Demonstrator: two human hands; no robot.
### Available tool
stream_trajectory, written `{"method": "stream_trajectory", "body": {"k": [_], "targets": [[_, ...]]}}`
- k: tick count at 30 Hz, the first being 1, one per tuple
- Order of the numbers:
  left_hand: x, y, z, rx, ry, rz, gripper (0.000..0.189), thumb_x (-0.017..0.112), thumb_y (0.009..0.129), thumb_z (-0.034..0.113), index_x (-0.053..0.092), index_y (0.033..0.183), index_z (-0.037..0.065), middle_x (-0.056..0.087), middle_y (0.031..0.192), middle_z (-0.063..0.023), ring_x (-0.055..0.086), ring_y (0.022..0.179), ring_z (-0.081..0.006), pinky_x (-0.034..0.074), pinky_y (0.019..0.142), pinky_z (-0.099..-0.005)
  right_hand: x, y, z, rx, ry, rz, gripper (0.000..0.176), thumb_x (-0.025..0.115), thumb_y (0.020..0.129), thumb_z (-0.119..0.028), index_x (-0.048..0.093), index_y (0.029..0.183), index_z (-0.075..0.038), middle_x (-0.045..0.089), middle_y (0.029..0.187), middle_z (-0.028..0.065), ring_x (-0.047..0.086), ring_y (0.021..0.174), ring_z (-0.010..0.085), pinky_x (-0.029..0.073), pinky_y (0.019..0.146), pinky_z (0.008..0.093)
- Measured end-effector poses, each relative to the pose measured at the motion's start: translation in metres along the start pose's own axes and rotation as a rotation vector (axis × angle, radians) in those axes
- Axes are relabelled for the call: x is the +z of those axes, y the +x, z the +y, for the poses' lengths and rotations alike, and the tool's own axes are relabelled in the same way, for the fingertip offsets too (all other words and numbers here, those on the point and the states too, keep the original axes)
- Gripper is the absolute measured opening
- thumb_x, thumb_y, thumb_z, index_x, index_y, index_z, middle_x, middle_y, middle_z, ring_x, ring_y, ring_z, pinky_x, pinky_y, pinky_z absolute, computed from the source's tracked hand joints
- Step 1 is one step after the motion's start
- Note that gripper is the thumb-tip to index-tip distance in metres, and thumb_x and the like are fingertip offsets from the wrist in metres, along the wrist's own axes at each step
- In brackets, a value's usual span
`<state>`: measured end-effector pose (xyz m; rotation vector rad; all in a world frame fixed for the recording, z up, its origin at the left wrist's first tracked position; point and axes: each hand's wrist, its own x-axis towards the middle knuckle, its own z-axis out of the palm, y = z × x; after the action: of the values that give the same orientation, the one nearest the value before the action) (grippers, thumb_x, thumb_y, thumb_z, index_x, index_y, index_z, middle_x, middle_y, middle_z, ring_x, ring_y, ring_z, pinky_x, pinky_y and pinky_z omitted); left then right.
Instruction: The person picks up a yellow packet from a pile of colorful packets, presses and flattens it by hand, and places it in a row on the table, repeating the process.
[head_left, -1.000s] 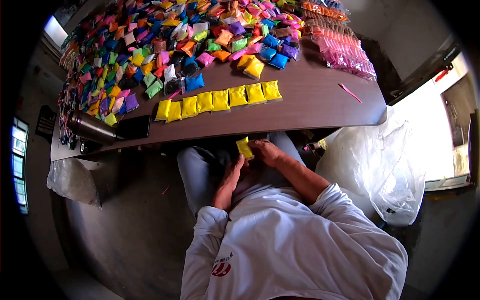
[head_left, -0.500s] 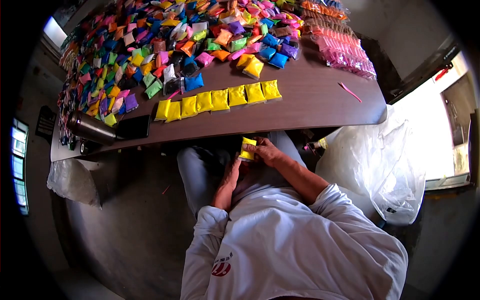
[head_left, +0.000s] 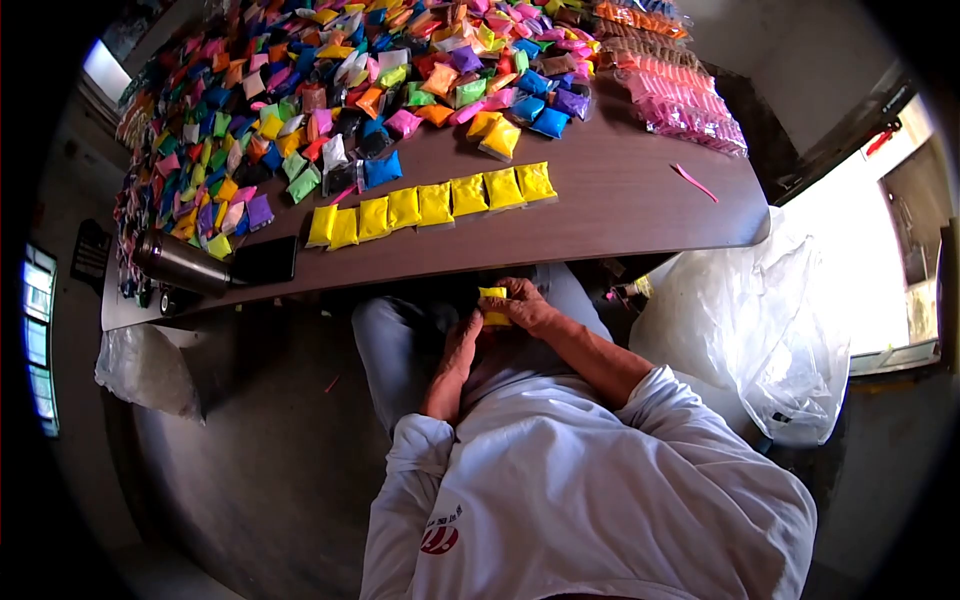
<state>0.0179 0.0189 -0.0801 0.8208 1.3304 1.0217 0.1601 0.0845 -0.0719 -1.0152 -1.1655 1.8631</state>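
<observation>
Over my lap, below the table's front edge, I hold a small yellow packet in both hands. My right hand is closed on it from the right, its thumb and fingers lying across the packet's middle. From the lower left my left hand grips the same packet; some of its fingers are hidden. On the table, several similar yellow packets lie side by side in a slanting row. Just behind them are a loose yellow packet and a blue packet.
A large heap of coloured packets covers the table's back and left. Pink packets are stacked at back right. A metal flask and a dark phone lie front left. A pink strip lies right. Plastic bags hang beside the table.
My right fingers have shifted across the middle of the yellow packet, covering more of it. The row on the table is unchanged apart from a slight view shift.
</observation>
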Motion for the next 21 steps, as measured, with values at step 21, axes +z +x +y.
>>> {"method": "stream_trajectory", "body": {"k": [21], "targets": [[-0.002, -0.006, 0.011, -0.002, 0.329, 0.015, 0.057, 0.041, 0.082, 0.054, 0.059, 0.089, 0.001, 0.059, 0.082, -0.0115, 0.054, 0.080, -0.0233, 0.041, 0.074, -0.0328, -0.002, 0.005, 0.000, 0.084, 0.105, 0.052, 0.017, 0.063, 0.075, -0.018, 0.060, 0.080, -0.002, 0.059, 0.072, 0.0048, 0.057, 0.063, 0.0136, 0.046, 0.060, 0.0251]]}}
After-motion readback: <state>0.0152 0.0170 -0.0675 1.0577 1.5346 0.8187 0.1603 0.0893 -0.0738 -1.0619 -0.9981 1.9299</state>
